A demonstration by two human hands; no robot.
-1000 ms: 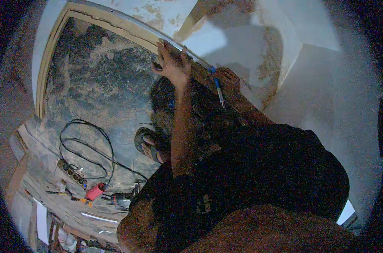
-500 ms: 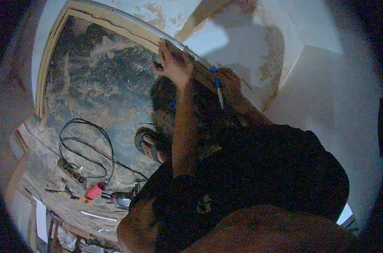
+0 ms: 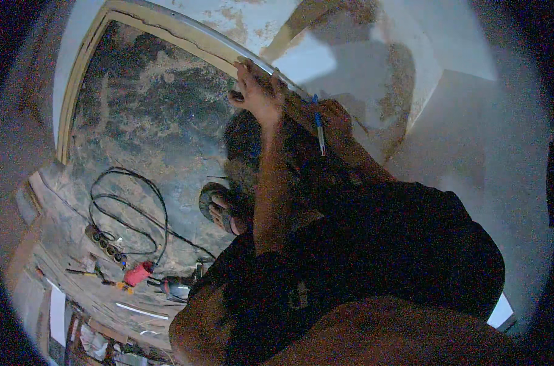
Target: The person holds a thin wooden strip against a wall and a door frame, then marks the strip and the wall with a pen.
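My left hand (image 3: pixel 262 100) lies against a long pale strip (image 3: pixel 222 41) that runs along the foot of the wall. Its fingers are stretched and spread, touching the strip and the beige board (image 3: pixel 167 38) beside it. Farther right, by the same strip, my right hand (image 3: pixel 337 122) is closed round a blue pen (image 3: pixel 320 128), whose silvery end points down towards me. The right fingertips lie in shadow, so their exact grip is hard to make out.
A sandalled foot (image 3: pixel 219 207) stands on the dusty dark floor. A looped black cable (image 3: pixel 164 207), a power strip (image 3: pixel 106 245), a red plug-like object (image 3: pixel 138 274) and a dark power tool (image 3: pixel 174 288) lie at lower left. A stained pale wall (image 3: pixel 362 67) rises beyond the strip.
The whole view has shifted slightly to the right. Both hands keep nearly the same places along the strip, and the pen stays in my right hand, turned a little.
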